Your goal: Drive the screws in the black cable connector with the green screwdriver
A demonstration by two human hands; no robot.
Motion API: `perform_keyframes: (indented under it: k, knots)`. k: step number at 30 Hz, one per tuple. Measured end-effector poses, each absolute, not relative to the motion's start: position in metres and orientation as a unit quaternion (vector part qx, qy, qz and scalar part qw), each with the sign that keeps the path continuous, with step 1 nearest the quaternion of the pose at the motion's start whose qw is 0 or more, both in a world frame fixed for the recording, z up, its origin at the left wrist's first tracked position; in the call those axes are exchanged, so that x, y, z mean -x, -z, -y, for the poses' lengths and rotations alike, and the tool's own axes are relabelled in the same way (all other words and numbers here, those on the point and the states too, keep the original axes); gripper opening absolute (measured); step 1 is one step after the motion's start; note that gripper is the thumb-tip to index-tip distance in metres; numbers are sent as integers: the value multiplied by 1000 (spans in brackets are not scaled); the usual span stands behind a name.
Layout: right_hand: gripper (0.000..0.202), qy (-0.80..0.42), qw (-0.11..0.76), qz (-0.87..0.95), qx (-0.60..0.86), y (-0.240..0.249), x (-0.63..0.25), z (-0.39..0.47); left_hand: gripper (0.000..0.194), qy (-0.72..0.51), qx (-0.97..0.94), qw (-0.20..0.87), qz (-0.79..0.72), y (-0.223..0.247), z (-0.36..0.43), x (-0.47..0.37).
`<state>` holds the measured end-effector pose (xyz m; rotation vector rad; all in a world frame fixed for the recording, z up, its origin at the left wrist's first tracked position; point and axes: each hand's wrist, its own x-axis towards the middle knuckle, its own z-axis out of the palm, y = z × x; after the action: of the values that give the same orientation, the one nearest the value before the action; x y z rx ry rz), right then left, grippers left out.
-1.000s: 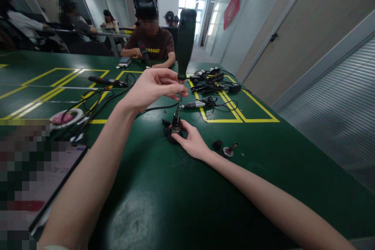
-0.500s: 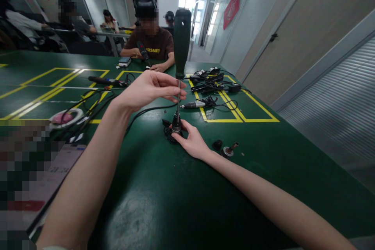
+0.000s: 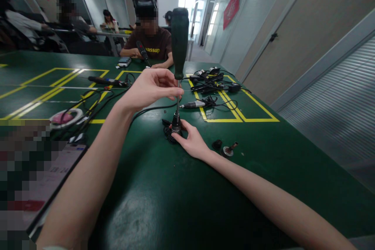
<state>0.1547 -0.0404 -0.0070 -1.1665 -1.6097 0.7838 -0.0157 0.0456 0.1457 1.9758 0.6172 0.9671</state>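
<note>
The screwdriver [image 3: 179, 41], its tip at the part's top, leans less than a second ago and so appears better aligned with it. The left hand [image 3: 152, 88] pinches the shaft; the right hand [image 3: 191, 140] grips the part [image 3: 176, 126], upright beside a cable [image 3: 168, 134].

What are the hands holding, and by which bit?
The left grip pinches a dark green-handled screwdriver by its thin metal shaft, just below the handle. The right grip holds a black-and-silver conical part near its silver ring.
</note>
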Motion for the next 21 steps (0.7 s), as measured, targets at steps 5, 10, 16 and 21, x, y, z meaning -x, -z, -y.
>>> perform_keyframes:
  k: [5,10,16,21]
  knots:
    - [29,-323,480,660,479,6,-155,41,34,-374,-789,419,-249,-146,-46,18]
    - [31,-324,481,659,478,7,-155,41,35,-332,-799,446,-228,-149,-44,23]
    - [31,-323,482,658,480,9,-155,40,34,-296,-804,472,-210,-156,-41,26]
    - [32,-324,484,657,478,8,-154,41,35,-308,-798,469,-220,-153,-44,24]
